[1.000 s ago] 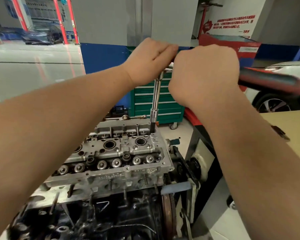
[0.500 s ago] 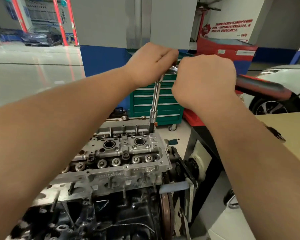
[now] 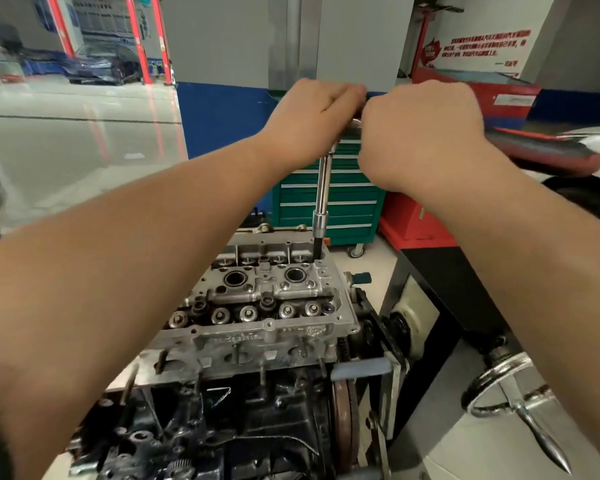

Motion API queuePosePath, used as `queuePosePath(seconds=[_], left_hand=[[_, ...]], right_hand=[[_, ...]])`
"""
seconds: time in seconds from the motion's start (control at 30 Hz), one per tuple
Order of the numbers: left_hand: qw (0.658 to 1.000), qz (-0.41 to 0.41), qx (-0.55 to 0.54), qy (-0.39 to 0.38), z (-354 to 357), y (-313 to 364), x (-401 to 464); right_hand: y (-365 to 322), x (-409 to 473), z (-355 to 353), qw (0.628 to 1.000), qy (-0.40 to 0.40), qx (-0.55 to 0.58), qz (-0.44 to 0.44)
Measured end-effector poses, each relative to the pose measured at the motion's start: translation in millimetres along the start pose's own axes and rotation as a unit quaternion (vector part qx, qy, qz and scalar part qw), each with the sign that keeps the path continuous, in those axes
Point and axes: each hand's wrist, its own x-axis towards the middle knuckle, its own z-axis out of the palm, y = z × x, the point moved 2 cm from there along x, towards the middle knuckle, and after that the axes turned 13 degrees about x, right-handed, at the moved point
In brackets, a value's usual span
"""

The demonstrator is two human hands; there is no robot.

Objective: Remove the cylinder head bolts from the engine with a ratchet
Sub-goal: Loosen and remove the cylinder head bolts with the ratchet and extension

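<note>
The ratchet [image 3: 548,150] handle running out to the right of the right hand [image 3: 420,133] is red with a dark grey band along it; the extension bar [image 3: 324,188] dropping below the left hand [image 3: 312,112] is bright chrome, its lowest tip black; beneath both hands the cylinder head [image 3: 274,306] is pale silver-grey with dark round bores, and the engine block [image 3: 205,427] under it is oily black; behind the bar the tool cabinet [image 3: 347,206] is teal green with silver drawer strips; the wall [image 3: 222,112] beyond the left hand is grey above a blue band; right of the right hand the sign [image 3: 482,46] is white with red lettering.
</note>
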Motion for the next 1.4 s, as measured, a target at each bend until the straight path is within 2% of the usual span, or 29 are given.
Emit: queuePosePath(seconds=[0.03,0.1,0.17,0.23,0.27,0.33,0.4,0.43,0.5,0.53,0.6,0.63,0.67,0.7,0.73,0.77,0.83,0.87,0.9,0.97,1.07,1.13,1.17,1.23,1.3,1.33,1.37,1.4], left_hand=[[0.996,0.006,0.091,0.017,1,2,2],[0.947,0.008,0.320,0.037,5,15,0],[0.905,-0.035,0.420,0.062,12,34,-2],[0.912,-0.063,0.398,0.078,13,37,0],[0.935,-0.068,0.340,0.076,14,29,4],[0.988,-0.017,0.153,0.029,10,12,7],[1.000,0.008,-0.013,0.023,3,3,-3],[0.999,0.007,-0.024,0.026,1,3,-5],[0.994,-0.008,0.100,0.035,2,7,0],[0.978,-0.029,0.204,0.040,4,11,2],[0.919,-0.048,0.386,0.060,8,27,0],[0.899,-0.048,0.433,0.050,8,36,-3],[0.894,-0.050,0.442,0.044,8,39,-5],[0.898,-0.046,0.434,0.052,6,35,-5],[0.917,-0.040,0.393,0.058,4,26,-4],[0.944,-0.022,0.325,0.048,3,16,0],[0.992,0.031,0.124,-0.014,-3,4,-1],[0.998,0.037,0.042,-0.031,-5,2,-5],[0.999,0.031,0.022,-0.033,-6,4,-6],[0.993,0.022,0.116,-0.019,-3,11,0],[0.926,-0.002,0.377,0.000,9,37,-4],[0.898,-0.034,0.439,0.010,9,42,-4],[0.899,-0.023,0.437,0.020,8,37,-3],[0.937,0.021,0.348,0.006,7,17,3],[0.986,0.044,0.155,-0.040,0,-1,7],[0.994,0.047,0.087,-0.052,-4,-5,8],[0.995,0.050,0.068,-0.060,-5,-5,8],[0.992,0.057,0.096,-0.059,-5,-3,8]], right_hand=[[7,5,11,0.999,-0.008,0.034,0.015],[12,14,23,0.986,-0.056,0.156,0.025],[9,18,29,0.965,-0.079,0.248,0.008],[10,19,29,0.968,-0.086,0.234,0.017],[12,18,28,0.978,-0.084,0.191,0.023],[13,14,22,0.996,-0.040,0.069,0.027],[2,2,1,0.999,0.036,0.013,-0.004],[-2,1,-4,0.999,0.050,0.003,-0.012],[3,10,14,1.000,0.001,0.025,0.015],[6,17,22,0.997,-0.026,0.078,0.014],[6,28,32,0.976,-0.095,0.194,0.010],[2,31,32,0.967,-0.110,0.231,0.002],[0,33,32,0.963,-0.118,0.243,-0.003],[1,33,31,0.967,-0.121,0.224,-0.005],[4,32,30,0.976,-0.119,0.185,-0.001],[8,30,27,0.987,-0.105,0.121,0.008],[13,19,19,0.998,-0.068,0.002,0.011],[10,12,15,0.998,-0.051,-0.024,-0.003],[8,8,12,0.999,-0.041,-0.023,-0.011],[15,11,17,0.999,-0.033,0.009,0.002],[18,22,28,0.980,-0.077,0.181,0.000],[12,23,31,0.963,-0.076,0.260,-0.006],[10,24,31,0.962,-0.075,0.263,-0.001],[13,21,30,0.983,-0.075,0.166,-0.002],[20,14,20,0.999,-0.052,0.016,-0.001],[19,7,12,0.998,-0.050,-0.027,-0.002],[18,3,8,0.998,-0.051,-0.033,-0.001],[18,1,7,0.998,-0.054,-0.013,0.005]])
